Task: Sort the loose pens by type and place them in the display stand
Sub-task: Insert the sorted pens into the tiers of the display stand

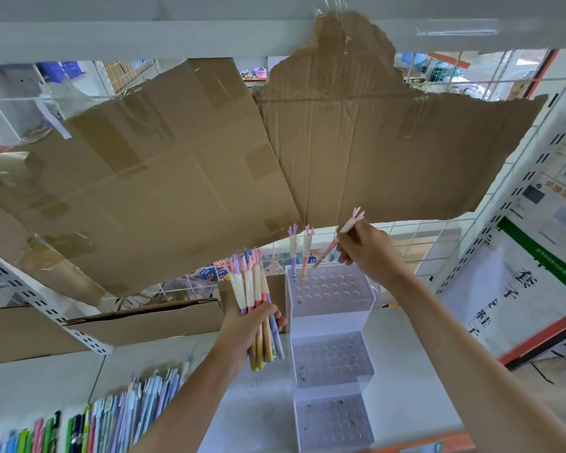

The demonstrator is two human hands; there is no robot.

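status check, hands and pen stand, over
Left hand holds a pen bundle. Right hand pinches one pen above the stand's top tier. Two pens already seated there. Nothing blocking.

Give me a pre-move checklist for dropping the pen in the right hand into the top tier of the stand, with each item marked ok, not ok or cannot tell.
1. Single pen gripped by the right hand: ok, fingers curled round its middle.
2. Pen tip over the top tier of the display stand: ok, it points down at the back holes.
3. Free hole beside the two standing pens: ok, most holes look empty.
4. Pen upright for insertion: not ok, it is tilted.
5. Same type as the standing pens: ok, same pronged cap.
6. Bundle of pens secure in the left hand: ok, fingers wrap it.
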